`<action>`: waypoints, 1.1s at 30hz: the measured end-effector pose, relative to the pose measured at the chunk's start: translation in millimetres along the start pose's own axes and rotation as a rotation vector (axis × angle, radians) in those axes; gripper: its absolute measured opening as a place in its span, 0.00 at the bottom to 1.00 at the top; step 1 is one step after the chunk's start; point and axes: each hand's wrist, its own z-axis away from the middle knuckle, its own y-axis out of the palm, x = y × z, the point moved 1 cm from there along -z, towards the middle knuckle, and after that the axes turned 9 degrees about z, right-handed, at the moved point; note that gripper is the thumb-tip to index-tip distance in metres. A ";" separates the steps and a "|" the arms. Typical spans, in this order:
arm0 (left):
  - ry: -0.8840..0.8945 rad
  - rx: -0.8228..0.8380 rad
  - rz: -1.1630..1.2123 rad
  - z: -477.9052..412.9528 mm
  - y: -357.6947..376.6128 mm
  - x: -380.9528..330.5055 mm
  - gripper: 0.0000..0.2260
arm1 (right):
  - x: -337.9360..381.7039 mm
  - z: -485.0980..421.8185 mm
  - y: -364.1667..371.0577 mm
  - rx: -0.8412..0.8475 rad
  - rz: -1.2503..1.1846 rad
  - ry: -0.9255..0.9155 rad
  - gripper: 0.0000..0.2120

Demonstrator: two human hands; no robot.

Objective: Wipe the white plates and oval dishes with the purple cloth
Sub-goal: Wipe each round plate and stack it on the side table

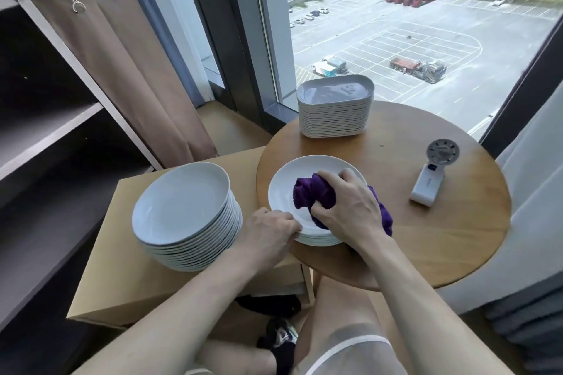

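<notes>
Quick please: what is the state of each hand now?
Left hand: holds the edge of the plate stack.
Right hand: grips the purple cloth on top of that stack.

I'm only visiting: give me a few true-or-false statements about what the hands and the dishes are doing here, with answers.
1. The right hand grips the purple cloth on a white plate. True.
2. The left hand hangs idle and touches nothing. False: it holds the white plate's rim.
3. The oval dishes are stacked by the window. True.
4. The handheld fan lies on top of the oval dishes. False: it lies on the round table, apart from them.
</notes>
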 end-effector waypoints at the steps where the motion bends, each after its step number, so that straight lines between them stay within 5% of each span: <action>1: -0.003 -0.006 -0.016 0.7 -0.7 -1.1 0.13 | -0.9 0.3 -0.2 -0.008 -0.014 -0.008 0.23; 33: 0.251 0.248 -0.293 -13.0 -24.8 -0.2 0.08 | -6.6 -2.6 5.8 -0.053 -0.152 0.023 0.25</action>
